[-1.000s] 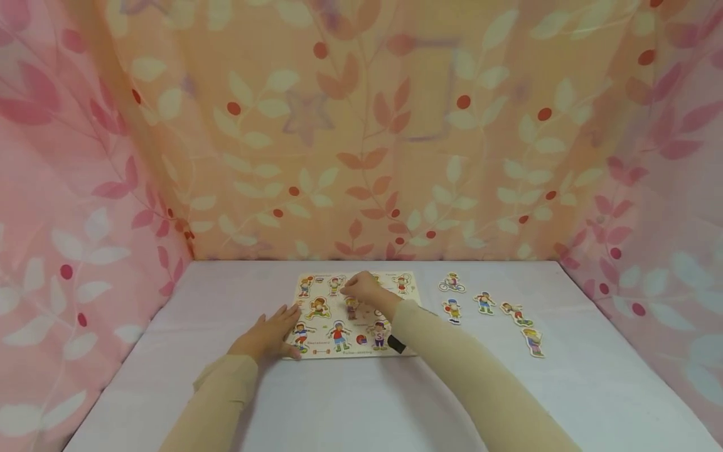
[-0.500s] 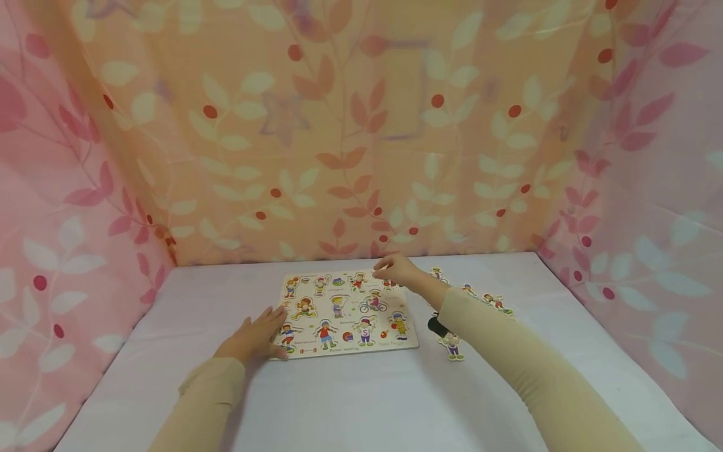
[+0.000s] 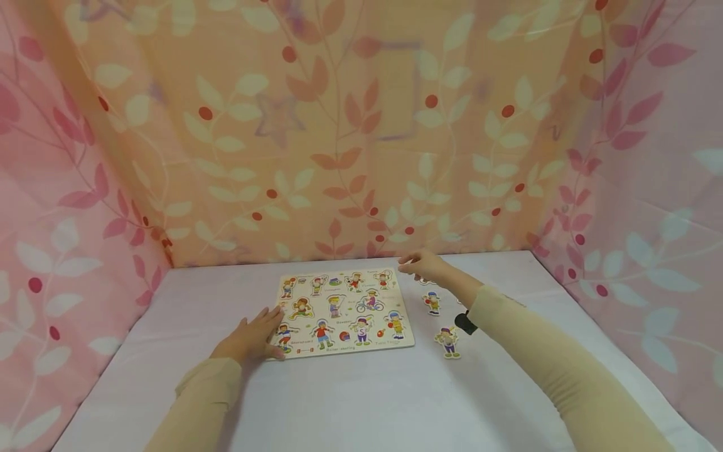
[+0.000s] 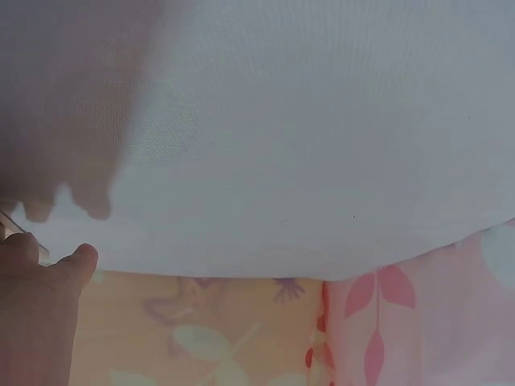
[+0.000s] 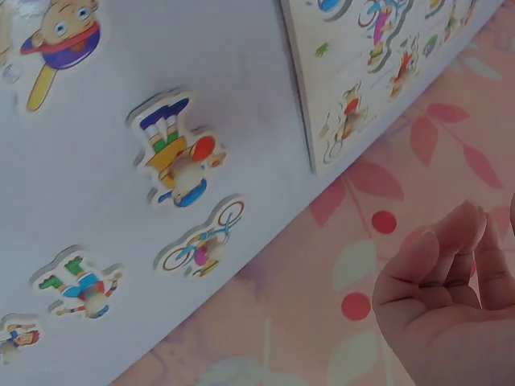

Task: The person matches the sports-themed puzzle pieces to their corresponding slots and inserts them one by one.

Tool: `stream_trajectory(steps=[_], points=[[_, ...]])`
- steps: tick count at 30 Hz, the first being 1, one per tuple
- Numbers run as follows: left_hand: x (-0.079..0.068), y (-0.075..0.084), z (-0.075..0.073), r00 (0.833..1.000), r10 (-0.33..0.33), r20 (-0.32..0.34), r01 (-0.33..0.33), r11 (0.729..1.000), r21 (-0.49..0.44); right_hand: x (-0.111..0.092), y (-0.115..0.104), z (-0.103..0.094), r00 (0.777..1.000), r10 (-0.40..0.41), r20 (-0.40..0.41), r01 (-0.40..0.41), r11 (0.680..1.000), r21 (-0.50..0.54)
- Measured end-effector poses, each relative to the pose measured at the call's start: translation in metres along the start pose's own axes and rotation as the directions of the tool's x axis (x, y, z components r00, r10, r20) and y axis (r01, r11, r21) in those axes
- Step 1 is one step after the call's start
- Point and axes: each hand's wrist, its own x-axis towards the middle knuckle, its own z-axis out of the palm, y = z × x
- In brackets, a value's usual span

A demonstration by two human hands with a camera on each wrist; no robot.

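Observation:
A pale puzzle board (image 3: 394,300) with printed children at sports lies in the middle of the table. My left hand (image 3: 255,333) rests along its left edge, fingers spread and straight; the left wrist view catches part of that hand (image 4: 40,297) at lower left. Off the board's far right corner, my right hand (image 3: 426,267) hovers with bent fingers, nothing seen in it. Below it lie a cyclist piece (image 5: 207,244), partly hidden in the head view, and a blue-capped child piece (image 3: 432,303). A purple-capped child piece (image 3: 448,343) lies nearer me.
In the right wrist view, a piece with green shoes (image 5: 83,284) and another, cut off by the frame (image 5: 16,342), lie farther along the white table (image 3: 339,402). My right forearm covers that area in the head view. Patterned cloth walls (image 3: 350,207) stand behind and at both sides.
My right hand has lifted off the board and moved right, to above the loose pieces. The left hand stays at the board's edge. The head view has shifted slightly.

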Motion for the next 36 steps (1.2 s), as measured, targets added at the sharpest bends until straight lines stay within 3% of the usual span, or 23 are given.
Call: stream_trajectory(steps=[10,18,27,36], points=[[0.000,0.002,0.000,1.000,-0.002,0.009,0.002,1.000,0.007,-0.011,0.013,-0.022,0.999,0.020,-0.046,-0.019,1.000,0.012],[-0.001,0.003,-0.002,1.000,-0.020,0.019,0.020,1.000,-0.007,-0.015,0.021,-0.045,0.999,0.018,-0.033,-0.018,1.000,-0.001],[0.000,0.001,-0.001,1.000,-0.006,0.009,0.006,1.000,-0.016,-0.031,0.034,-0.067,0.999,-0.010,-0.033,0.009,1.000,-0.027],[0.003,-0.001,-0.001,1.000,-0.012,0.027,0.011,1.000,0.022,-0.051,0.057,-0.089,0.999,0.024,-0.036,-0.026,0.999,-0.047]])
